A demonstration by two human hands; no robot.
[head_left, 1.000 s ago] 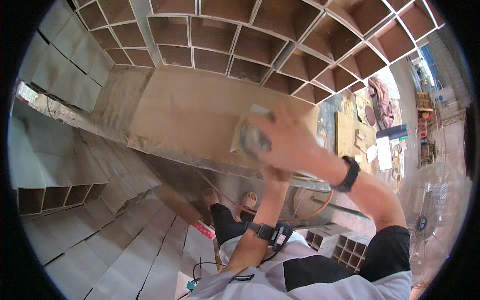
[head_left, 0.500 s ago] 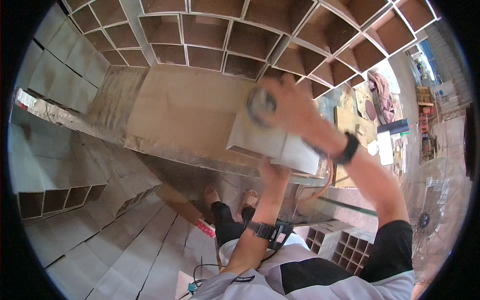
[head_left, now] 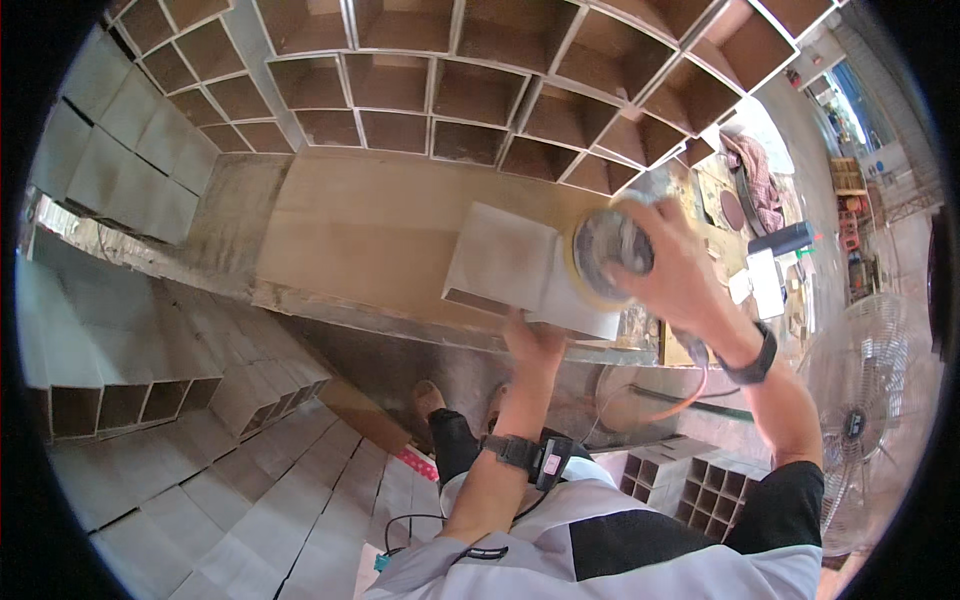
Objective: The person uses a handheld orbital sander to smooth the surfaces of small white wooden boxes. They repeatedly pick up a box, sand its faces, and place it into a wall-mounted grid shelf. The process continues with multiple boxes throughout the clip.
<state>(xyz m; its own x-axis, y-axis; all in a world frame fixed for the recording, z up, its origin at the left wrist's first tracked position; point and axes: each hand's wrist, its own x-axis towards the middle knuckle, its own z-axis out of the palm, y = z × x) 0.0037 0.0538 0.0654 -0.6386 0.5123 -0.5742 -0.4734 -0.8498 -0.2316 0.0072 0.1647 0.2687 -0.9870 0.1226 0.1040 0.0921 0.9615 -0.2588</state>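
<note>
- The box [head_left: 500,255] lies on the bench [head_left: 350,215] by its front edge, toward the right end, pale face up; being so close to the person, it seems placed for an easy reach.
- The left hand [head_left: 535,342] is low against the box's front side, at the bench's front edge, probably to steady it against the push from above.
- From here I can't tell how far that left grip is open: its fingertips are lost against the box.
- The right hand [head_left: 682,270] is over the round sander [head_left: 608,255], fingers curled down on its top; that grip is clamped on the tool, opened only as wide as its body.
- The sander sits flat over the box's right part, likely so its disc meets the face evenly.
- An orange hose [head_left: 688,392] hangs past the bench's front edge, probably to avoid dragging across the box.
- Compartments [head_left: 395,85] line the back edge, apparently out of the sander's way.
</note>
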